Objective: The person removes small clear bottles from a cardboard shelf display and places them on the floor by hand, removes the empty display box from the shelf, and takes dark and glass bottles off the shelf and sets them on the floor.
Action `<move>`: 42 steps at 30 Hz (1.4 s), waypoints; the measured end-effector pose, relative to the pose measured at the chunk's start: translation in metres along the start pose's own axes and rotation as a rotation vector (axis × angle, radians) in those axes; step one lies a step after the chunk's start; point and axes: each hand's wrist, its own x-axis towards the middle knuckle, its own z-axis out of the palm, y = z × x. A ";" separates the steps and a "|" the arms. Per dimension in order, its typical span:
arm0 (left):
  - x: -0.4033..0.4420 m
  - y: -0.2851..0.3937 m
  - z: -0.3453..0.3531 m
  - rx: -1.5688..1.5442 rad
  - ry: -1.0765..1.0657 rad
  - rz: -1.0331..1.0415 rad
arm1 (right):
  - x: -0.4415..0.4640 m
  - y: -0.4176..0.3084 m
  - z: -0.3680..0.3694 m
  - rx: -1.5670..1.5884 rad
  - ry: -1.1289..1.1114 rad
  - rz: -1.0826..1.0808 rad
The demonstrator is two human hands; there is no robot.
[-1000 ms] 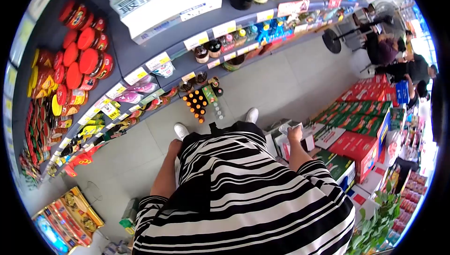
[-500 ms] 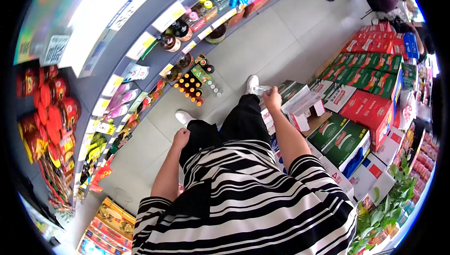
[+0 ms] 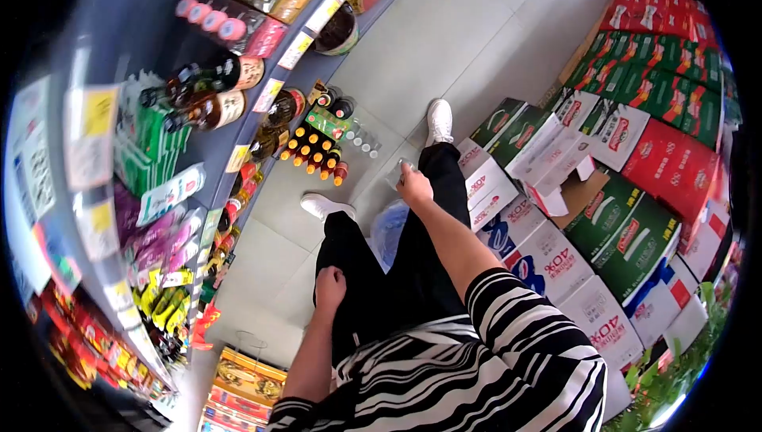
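Note:
Ahead of my right thigh, my right hand point(image 3: 414, 187) is closed on a small clear, shiny piece point(image 3: 402, 168), perhaps plastic; its exact kind is too blurred to tell. My left hand point(image 3: 330, 287) hangs by my left thigh with its fingers curled in, and nothing shows in it. Between my legs, a translucent bluish plastic bag or bin point(image 3: 389, 233) is partly hidden by my trousers. On the floor ahead stand several dark bottles with orange caps point(image 3: 311, 152), beside a green pack point(image 3: 327, 124) and a group of clear-capped bottles point(image 3: 361, 143).
Shelving with price tags point(image 3: 268, 96) runs along my left, holding brown bottles point(image 3: 214, 109) and pink-capped bottles point(image 3: 210, 19). Stacked cartons line my right: white ones point(image 3: 567, 277), green ones point(image 3: 627, 229) and a red one point(image 3: 671, 162). Leafy plants point(image 3: 667, 384) are at lower right.
My view has shifted closer to the shelves and cartons. My right hand has moved from beside the cartons to in front of my legs, still holding the clear piece. The bluish plastic has come into view.

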 end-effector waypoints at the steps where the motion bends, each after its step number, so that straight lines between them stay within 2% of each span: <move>1: 0.001 -0.008 0.004 0.071 0.015 -0.004 | 0.007 0.006 0.013 -0.004 -0.005 0.022; 5: 0.008 -0.019 0.010 0.296 0.011 -0.157 | 0.038 0.032 0.066 0.014 -0.018 0.058; 8: 0.025 -0.028 0.020 0.195 -0.061 -0.326 | 0.063 0.042 0.101 0.016 -0.006 0.093; 9: 0.033 -0.032 0.018 0.120 -0.151 -0.380 | 0.073 0.045 0.115 0.018 0.013 0.110; 15: 0.061 -0.026 0.019 0.243 -0.142 -0.444 | 0.121 0.061 0.180 0.107 0.050 0.143; 24: 0.080 -0.043 0.023 0.299 -0.047 -0.349 | 0.165 0.065 0.225 0.174 0.069 0.217; 27: 0.080 -0.049 0.024 0.308 -0.028 -0.305 | 0.174 0.067 0.233 0.154 0.095 0.162; 39: 0.083 -0.048 0.023 0.306 -0.040 -0.344 | 0.194 0.056 0.245 0.194 0.118 0.210; 42: 0.084 -0.047 0.023 0.288 -0.044 -0.363 | 0.194 0.053 0.245 0.214 0.046 0.242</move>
